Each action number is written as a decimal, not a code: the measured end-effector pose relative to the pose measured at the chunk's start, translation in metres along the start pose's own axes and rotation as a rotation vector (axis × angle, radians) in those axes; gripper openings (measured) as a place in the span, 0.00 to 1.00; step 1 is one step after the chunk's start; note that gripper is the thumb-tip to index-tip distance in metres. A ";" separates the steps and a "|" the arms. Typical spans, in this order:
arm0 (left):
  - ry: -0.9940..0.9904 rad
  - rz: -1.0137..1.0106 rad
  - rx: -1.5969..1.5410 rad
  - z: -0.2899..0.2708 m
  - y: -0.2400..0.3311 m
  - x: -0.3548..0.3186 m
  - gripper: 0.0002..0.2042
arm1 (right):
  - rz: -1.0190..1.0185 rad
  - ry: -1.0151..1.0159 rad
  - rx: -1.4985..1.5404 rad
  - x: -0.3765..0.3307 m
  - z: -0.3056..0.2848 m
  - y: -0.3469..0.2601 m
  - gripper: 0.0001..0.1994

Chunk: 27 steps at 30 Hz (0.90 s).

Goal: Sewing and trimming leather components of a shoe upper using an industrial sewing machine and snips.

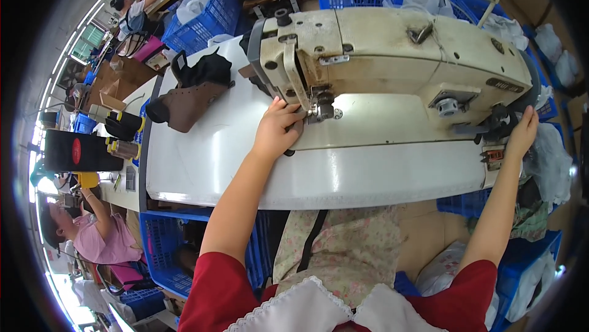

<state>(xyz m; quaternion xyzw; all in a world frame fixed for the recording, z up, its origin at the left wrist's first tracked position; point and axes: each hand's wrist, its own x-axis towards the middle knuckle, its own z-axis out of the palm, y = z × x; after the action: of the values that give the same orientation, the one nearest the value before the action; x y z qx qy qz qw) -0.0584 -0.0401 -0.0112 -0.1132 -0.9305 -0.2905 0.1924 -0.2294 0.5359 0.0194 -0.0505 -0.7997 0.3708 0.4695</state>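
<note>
Workshop, busy: ceiling strip lights, blue plastic crates (211, 16) stacked about the bench, bags of pale plastic (552, 160) at the right.

Bench: one white tabletop (368, 175), glossy, dark-edged at the left.

Sewing machine (392, 43): one, cream, worn and browned about the head, standing across the tabletop in front of the seated person. Needle-end metal parts (322, 110) low at its left; dark rim (535, 80) at its right end.

Left hand (279, 129): at the needle end, fingers partly bent, fingertips close to the metal parts. From where I stand, I cannot tell whether anything is held.

Right hand (523, 134): at the machine's right end, fingers nearly straight and close together, tips by the lower part of the dark rim; any grip cannot be made out.

Shoe-like piece (193, 100): one, brown and black, lying on the tabletop left of the machine, well apart from both hands.

Thread spools (123, 148): several, dark and brown, on a side table, far left.

Co-worker: one, pink top (109, 240), lower left.
</note>
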 end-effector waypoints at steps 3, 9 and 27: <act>-0.020 -0.034 -0.012 -0.006 -0.003 -0.007 0.11 | 0.076 -0.108 -0.022 0.006 -0.003 -0.020 0.24; -0.193 0.047 0.060 -0.020 0.001 0.006 0.23 | 0.089 -0.130 -0.015 0.013 -0.041 -0.027 0.24; -0.324 0.469 0.681 -0.028 -0.026 0.047 0.08 | -0.547 -0.945 -0.403 -0.059 -0.091 -0.023 0.13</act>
<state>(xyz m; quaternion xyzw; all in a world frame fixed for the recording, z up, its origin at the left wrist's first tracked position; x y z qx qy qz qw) -0.1011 -0.0728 0.0176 -0.2954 -0.9405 0.1054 0.1310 -0.1187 0.5435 0.0180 0.2404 -0.9612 0.0588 0.1217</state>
